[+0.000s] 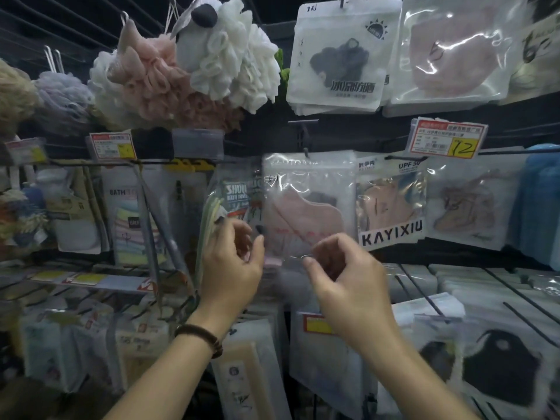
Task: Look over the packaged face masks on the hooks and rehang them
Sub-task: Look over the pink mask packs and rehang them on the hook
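Pink mask pack [309,204] hung on its hook [306,152] at centre frame, between the bath towel pack [238,195] on frame left and the KAYIXIU pack [391,207] on frame right.

Handling, my read: light. It was a thin clear film pouch with soft fabric inside, floppy and slippery, with glare all over it. It would crinkle and slide under a loose pinch. Best hold was probably the stiffer sealed edges: lower corners to steady it, top strip beside the hang hole to lift off and rehang. Tugging low risked tearing the hole.

Left grip [233,262] sat at the pack's lower left edge, fingers curled, thumb tip against or just beside the film. Right grip [342,277] sat at the lower edge, just right of centre, fingers curled in, forefinger tip at the bottom seal.

Both were blurred, so I couldn't tell whether either actually pinched the film or only touched it. Neither was spread flat. The pouch hung roughly upright.
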Available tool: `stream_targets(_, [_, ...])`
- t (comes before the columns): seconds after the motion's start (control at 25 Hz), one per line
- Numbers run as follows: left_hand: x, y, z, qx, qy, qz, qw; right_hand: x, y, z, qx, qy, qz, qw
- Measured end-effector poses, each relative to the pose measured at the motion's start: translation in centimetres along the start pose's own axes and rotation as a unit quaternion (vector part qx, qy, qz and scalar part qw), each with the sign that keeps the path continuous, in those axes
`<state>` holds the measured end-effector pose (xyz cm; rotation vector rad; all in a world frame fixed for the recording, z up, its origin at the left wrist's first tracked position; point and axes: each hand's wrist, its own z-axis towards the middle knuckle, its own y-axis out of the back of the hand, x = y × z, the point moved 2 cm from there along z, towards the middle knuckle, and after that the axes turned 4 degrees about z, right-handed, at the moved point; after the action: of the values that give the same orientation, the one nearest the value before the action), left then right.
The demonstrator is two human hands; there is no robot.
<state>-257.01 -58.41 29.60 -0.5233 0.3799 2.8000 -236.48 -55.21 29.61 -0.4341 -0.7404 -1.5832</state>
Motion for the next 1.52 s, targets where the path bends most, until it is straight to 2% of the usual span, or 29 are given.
stream_targets(0.16, [5.0, -0.4, -5.0, 0.081, -0.083, 0.099, 0.988, -0.8, -3.4, -6.1, 0.098, -0.109, 0.061, 0.987])
stream_targets(0.28, [7.7, -1.4, -5.5, 0.149, -0.116, 0.173, 0.967, -2.9, -6.8, -7.9, 0.194, -0.222, 0.072, 0.953])
stream_targets(0.36, [8.0, -1.8, -4.6, 0.191, -0.144, 0.179, 0.954, -3.4, -8.3, -8.1, 0.221, -0.267, 0.075, 0.935])
stream_targets(0.56, [7.0, -2.1, -1.5, 0.241, -0.146, 0.147, 0.948, -3.3, -9.8, -7.4, 0.203, -0.278, 0.094, 0.934])
stream_targets(0.72, [7.4, -2.7, -0.2, 0.328, -0.111, 0.177, 0.921, -2.9, -10.1, -7.7, 0.203, -0.292, 0.109, 0.928])
stream_targets(1.0, [7.3, -2.3, 0.8, 0.400, -0.184, 0.190, 0.878, -2.6, -9.8, -8.1, 0.205, -0.307, 0.118, 0.922])
stream_targets(1.2, [7.8, -2.3, 1.0, 0.385, -0.260, 0.237, 0.853, -2.5, -10.0, -8.2, 0.192, -0.311, 0.124, 0.923])
stream_targets(1.4, [8.1, -2.5, 0.2, 0.334, -0.266, 0.243, 0.871, -2.4, -9.7, -8.4, 0.184, -0.310, 0.128, 0.924])
stream_targets(1.52, [8.3, -2.8, -0.2, 0.346, -0.256, 0.220, 0.876, -2.4, -9.5, -8.3, 0.180, -0.311, 0.124, 0.925])
